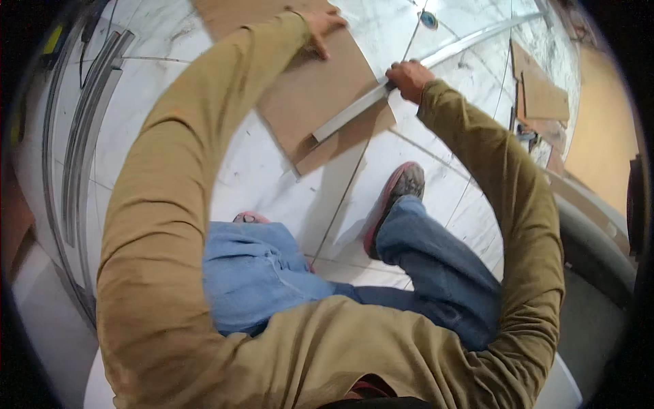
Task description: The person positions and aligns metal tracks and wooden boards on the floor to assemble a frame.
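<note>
We had our left hand (321,31) laid on the brown board (320,82), its fingers spread wide and gripping nothing, with the palm near the board's upper right edge. Our right hand (410,78) was curled closed on a long metal strip (470,45); something small and dark showed by its fingertips, but we could not tell what it was. The strip ran slantwise: its near end lay across the lower part of the board, close to the corner nearest our feet, and beyond our right hand it reached over the white tiled floor (347,225) toward the upper right. The board itself lay flat on those tiles ahead of us, running out of view at the top. Our right shoe (402,198) stood just below the board's near end, while the left shoe (251,217) showed only partly past our jeans (259,273). A small round blue thing (428,20) lay on the floor above our right hand. Well to our left we had several long grey profiles (88,129) side by side; to our right lay brown board offcuts (543,92), with a tan panel (603,129) beyond them.
</note>
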